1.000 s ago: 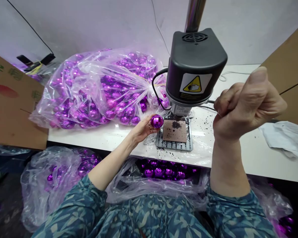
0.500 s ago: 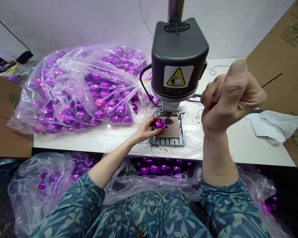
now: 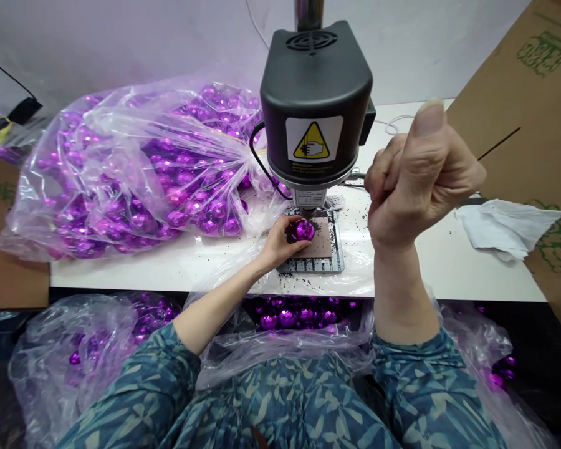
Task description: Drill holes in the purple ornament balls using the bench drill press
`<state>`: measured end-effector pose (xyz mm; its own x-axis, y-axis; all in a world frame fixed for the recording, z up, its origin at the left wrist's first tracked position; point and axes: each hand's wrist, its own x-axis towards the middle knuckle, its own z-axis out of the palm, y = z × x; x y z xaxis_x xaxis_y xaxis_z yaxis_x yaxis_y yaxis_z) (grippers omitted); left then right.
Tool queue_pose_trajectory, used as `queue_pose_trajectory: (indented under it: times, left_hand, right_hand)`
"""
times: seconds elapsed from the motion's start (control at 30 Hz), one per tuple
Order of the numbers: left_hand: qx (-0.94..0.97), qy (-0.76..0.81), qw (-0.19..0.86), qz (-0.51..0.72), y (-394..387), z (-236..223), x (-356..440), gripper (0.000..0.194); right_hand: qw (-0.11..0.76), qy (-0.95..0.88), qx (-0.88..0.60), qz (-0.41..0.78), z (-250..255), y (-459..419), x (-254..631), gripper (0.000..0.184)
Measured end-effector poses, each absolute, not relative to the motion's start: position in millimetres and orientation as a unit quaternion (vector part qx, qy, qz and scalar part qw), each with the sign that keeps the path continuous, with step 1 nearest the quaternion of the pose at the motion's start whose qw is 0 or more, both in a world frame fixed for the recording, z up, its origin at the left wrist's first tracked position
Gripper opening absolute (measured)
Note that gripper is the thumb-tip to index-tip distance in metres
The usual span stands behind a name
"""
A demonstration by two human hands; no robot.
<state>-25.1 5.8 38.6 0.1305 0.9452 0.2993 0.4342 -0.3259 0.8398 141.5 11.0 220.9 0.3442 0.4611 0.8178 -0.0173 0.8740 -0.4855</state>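
My left hand (image 3: 280, 240) is closed around a shiny purple faceted ball (image 3: 305, 230), thumb in front and fingers behind. The ball sits just under the lower end of a black bench drill (image 3: 315, 100), above a brown board (image 3: 318, 248) on the grey slotted base (image 3: 311, 267). Whether the drill's tip touches the ball I cannot tell. To the right of the drill head, my right hand (image 3: 421, 178) is raised in a fist with the thumb on top; whatever it grips is hidden by the fingers.
A large clear bag of purple balls (image 3: 135, 181) fills the table's left side. More balls (image 3: 290, 318) lie in an open plastic bag below the front edge. White cloths or paper (image 3: 507, 227) and a cardboard box (image 3: 490, 87) are at right. Dark shavings litter the base.
My left hand has brought the ball a little rightward relative to the base, beneath the drill. My right fist holds about the same pose. The whole view has shifted slightly.
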Motion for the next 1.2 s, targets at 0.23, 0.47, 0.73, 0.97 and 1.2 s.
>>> queue_pose_trajectory:
  times: [0.23, 0.47, 0.73, 0.97, 1.2]
  left_hand:
    - [0.702, 0.504, 0.227, 0.45, -1, 34, -12, 0.052]
    - [0.654, 0.518, 0.281, 0.474, -8, 32, -8, 0.056]
    - [0.654, 0.501, 0.308, 0.476, -3, 30, -12, 0.051]
    - [0.703, 0.457, 0.272, 0.473, 0, 24, -6, 0.048]
    - [0.672, 0.473, 0.284, 0.494, -4, 16, -3, 0.054]
  right_hand:
    - [0.799, -0.546, -0.205, 0.145, 219, 14, 142, 0.054]
    - [0.791, -0.557, -0.212, 0.136, 220, 11, 142, 0.054]
    - [0.781, -0.571, -0.23, 0.107, 217, 13, 143, 0.047]
    - [0.78, -0.573, -0.23, 0.101, 219, 17, 143, 0.053]
    - [0.792, -0.561, -0.222, 0.095, 216, 14, 142, 0.053]
